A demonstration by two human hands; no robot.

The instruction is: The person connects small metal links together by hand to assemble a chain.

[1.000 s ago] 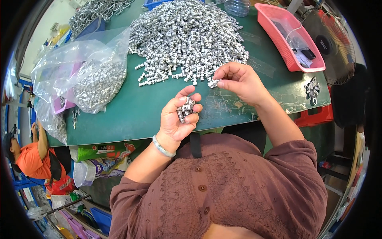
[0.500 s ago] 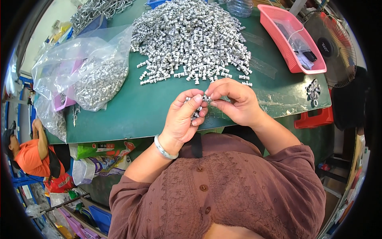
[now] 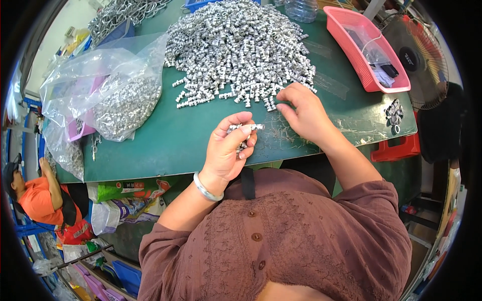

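My left hand (image 3: 227,145) is closed around several small silver ribbed metal fittings (image 3: 241,134), held above the table's near edge. One fitting (image 3: 258,127) sticks out to the right past the thumb and fingertips. My right hand (image 3: 306,114) is at the near right edge of a large heap of the same silver fittings (image 3: 236,50). Its thumb and forefinger are apart, with nothing visible between them. Just left of those fingertips lies a short row of fittings (image 3: 270,103). The other fingers of the right hand are partly hidden behind the forefinger.
Left on the green table (image 3: 165,150) lies a clear plastic bag (image 3: 125,105) of small metal parts. A pink basket (image 3: 369,65) stands at the right, beside a fan (image 3: 409,57). Small rings (image 3: 394,114) lie near the right edge. A person in orange (image 3: 42,203) is at far left.
My right hand has left the fitting at the left fingertips and moved away and to the right, to the heap's edge. The left hand keeps its fittings and has barely moved.
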